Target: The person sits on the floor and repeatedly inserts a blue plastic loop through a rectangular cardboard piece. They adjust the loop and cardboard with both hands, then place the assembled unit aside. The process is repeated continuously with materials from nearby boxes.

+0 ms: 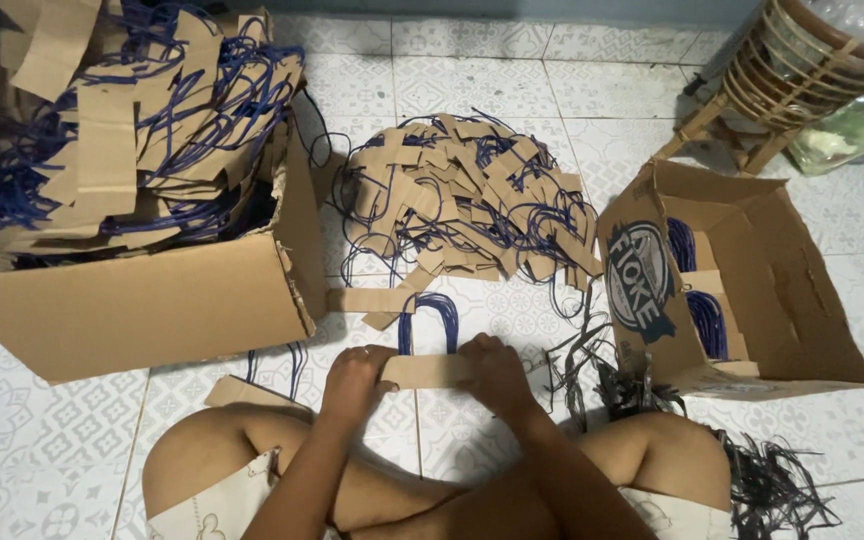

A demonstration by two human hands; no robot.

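Brown cardboard strip with a blue cord loop (426, 368) sits low over the white patterned tile floor (42, 440), held flat between both hands just ahead of the person's crossed legs; loop arches away from the person. Left hand (355, 377) pinches the strip's left end, fingers curled on top. Right hand (492, 368) clamps the right end, fingers folded over the edge. Just beyond, heap of matching cardboard strips with blue cords (467, 195) lies on the floor. Left of it, large open cardboard box (132, 300) piled full of same strips. Right, smaller cardboard box tipped on its side (752, 290) with a few blue-cord pieces inside. Black cord scraps (602, 375) spread by the right knee. Wooden slatted stool (787, 75) at top right.
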